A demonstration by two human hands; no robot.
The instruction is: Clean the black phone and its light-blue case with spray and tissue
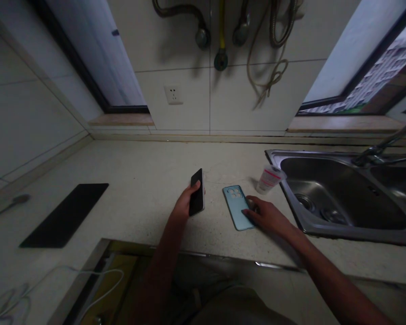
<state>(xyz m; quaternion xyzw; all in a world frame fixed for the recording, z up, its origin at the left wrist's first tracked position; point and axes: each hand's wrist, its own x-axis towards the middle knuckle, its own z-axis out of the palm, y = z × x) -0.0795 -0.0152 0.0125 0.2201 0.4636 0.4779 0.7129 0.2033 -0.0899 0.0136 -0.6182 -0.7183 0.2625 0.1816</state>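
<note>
My left hand point(182, 203) is closed round a smartphone point(196, 198) with a dark screen, its thumb lying across the glass. The phone is tilted and raised over the worktop. To its right is a pale blue phone case point(237, 208) with a cut-out camera block at its top. My right hand point(269, 215) grips the case by its right edge, thumb on the face and the other fingers bent at the side. Whether the case rests fully on the worktop I cannot tell. Just beyond that hand stands a clear plastic cup point(269, 178) with red print, leaning slightly.
A steel double sink point(345, 192) with a tap point(375, 151) is set in the right of the pale worktop point(138, 180). On the left lie a black mat point(67, 214), a blurred spoon-like utensil point(19, 199) and a white cable point(84, 271). A socket point(173, 95) and pipes are on the wall.
</note>
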